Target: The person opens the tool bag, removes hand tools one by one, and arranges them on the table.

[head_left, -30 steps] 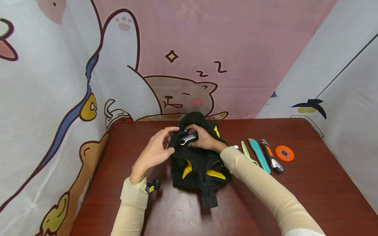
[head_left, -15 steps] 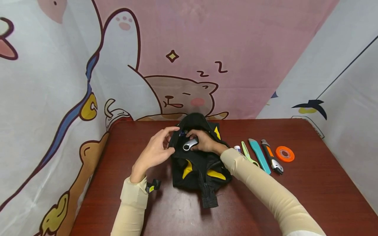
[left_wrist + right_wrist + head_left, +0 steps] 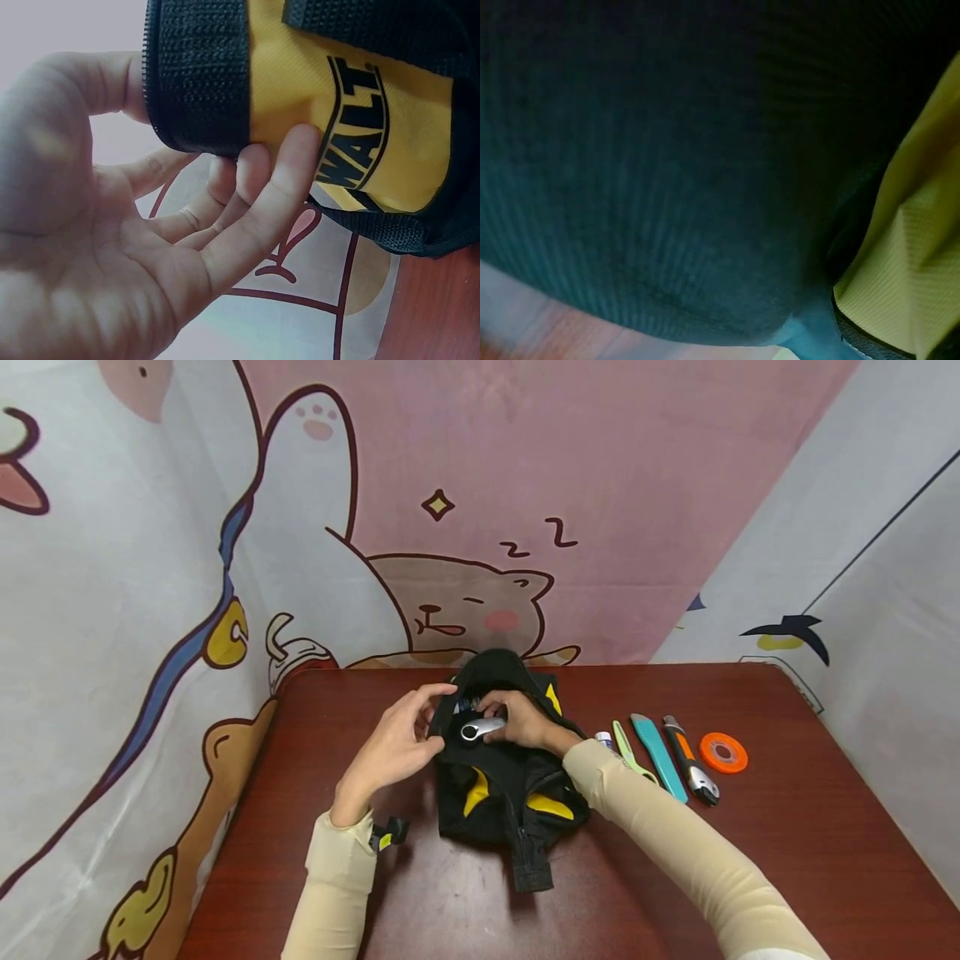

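A black and yellow tool bag [image 3: 472,827] with its mouth unzipped stands near the table's far edge. My left hand [image 3: 393,739] grips its left rim; in the left wrist view, fingertips [image 3: 300,142] rest on the yellow side and the thumb passes behind the zipper edge. Reaching into the mouth, my right hand [image 3: 521,718] holds a silver tool with a round ring end [image 3: 482,729]. The tool's other end is hidden in the fingers. Behind it, small bluish things [image 3: 467,703] show inside the bag. Dark and yellow bag fabric [image 3: 900,277] fills most of the right wrist view.
To the right on the brown table [image 3: 810,860] lie a white-capped stick [image 3: 603,739], light green scissors [image 3: 630,752], a teal cutter [image 3: 660,758], an orange and black utility knife [image 3: 690,760] and an orange tape roll [image 3: 723,752]. A strap [image 3: 532,864] hangs toward the front.
The right hand has shifted slightly right and down within the bag's mouth, and the silver tool has turned in its fingers. The left hand stays at the rim.
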`<action>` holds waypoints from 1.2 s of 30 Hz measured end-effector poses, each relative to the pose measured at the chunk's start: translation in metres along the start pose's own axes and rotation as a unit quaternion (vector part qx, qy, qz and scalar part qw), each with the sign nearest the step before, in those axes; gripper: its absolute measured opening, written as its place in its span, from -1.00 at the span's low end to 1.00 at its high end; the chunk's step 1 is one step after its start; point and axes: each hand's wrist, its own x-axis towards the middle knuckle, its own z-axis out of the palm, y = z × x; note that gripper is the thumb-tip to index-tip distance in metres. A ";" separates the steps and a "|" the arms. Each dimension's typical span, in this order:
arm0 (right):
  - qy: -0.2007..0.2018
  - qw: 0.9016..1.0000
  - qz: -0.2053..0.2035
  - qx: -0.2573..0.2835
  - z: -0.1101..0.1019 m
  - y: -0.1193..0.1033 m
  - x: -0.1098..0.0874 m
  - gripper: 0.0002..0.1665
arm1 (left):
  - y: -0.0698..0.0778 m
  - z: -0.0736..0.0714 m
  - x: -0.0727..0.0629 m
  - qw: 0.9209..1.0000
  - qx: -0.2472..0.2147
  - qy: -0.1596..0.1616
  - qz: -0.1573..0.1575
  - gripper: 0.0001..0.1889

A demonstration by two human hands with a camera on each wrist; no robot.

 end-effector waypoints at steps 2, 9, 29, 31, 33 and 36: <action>0.003 1.000 0.015 0.009 -0.001 -0.002 0.000 -0.47 | 0.000 0.000 0.000 1.000 -0.001 -0.001 -0.001 -0.21; 0.008 0.998 0.056 0.016 -0.006 -0.012 -0.002 -0.48 | 0.001 0.001 0.000 1.000 0.000 -0.001 0.000 -0.21; 0.022 0.998 0.059 -0.028 -0.011 -0.023 -0.007 -0.50 | 0.002 0.003 0.000 1.000 -0.003 -0.003 0.007 -0.22; 0.028 0.997 0.060 -0.033 -0.012 -0.025 -0.008 -0.50 | 0.003 0.003 0.000 1.000 -0.003 -0.002 0.008 -0.21; 0.033 0.997 0.064 -0.034 -0.012 -0.029 -0.008 -0.51 | 0.003 0.003 0.000 1.000 -0.003 -0.001 0.008 -0.21; 0.035 0.997 0.063 -0.034 -0.013 -0.033 -0.009 -0.51 | 0.002 0.004 0.000 1.000 -0.003 0.000 0.009 -0.21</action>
